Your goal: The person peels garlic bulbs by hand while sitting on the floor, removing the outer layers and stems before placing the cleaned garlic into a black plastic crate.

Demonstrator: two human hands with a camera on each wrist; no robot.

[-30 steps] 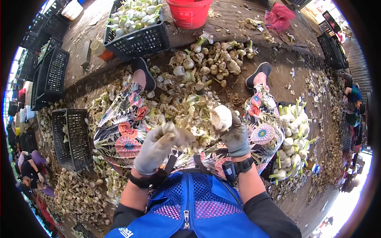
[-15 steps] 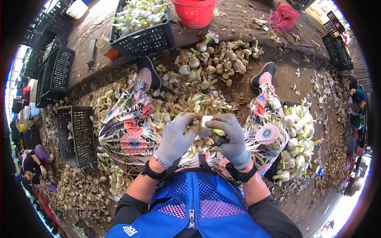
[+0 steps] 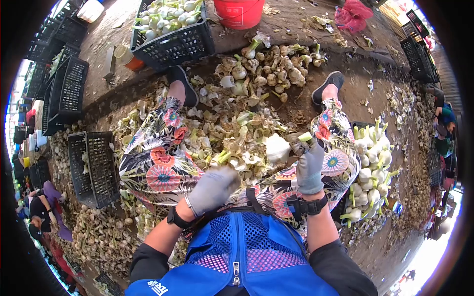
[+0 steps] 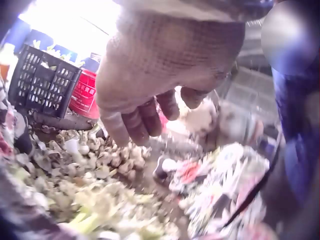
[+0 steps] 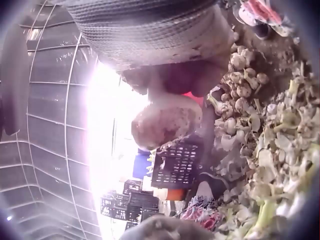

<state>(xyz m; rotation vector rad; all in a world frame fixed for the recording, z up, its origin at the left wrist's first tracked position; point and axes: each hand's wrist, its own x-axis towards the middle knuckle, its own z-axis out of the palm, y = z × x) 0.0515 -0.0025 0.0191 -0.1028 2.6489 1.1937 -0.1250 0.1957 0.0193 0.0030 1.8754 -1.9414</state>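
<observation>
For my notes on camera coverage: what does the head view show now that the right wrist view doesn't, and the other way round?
Only the head view: the person's blue vest and the pile of white garlic beside the right leg.

Only the right wrist view: a broad grey covering crossed by pale bars.

Both: the right hand holding a garlic bulb, the loose peelings, the heap of garlic and the black crate ahead.

red bucket (image 3: 239,15): top centre | red mesh bag (image 3: 352,18): upper right
</observation>
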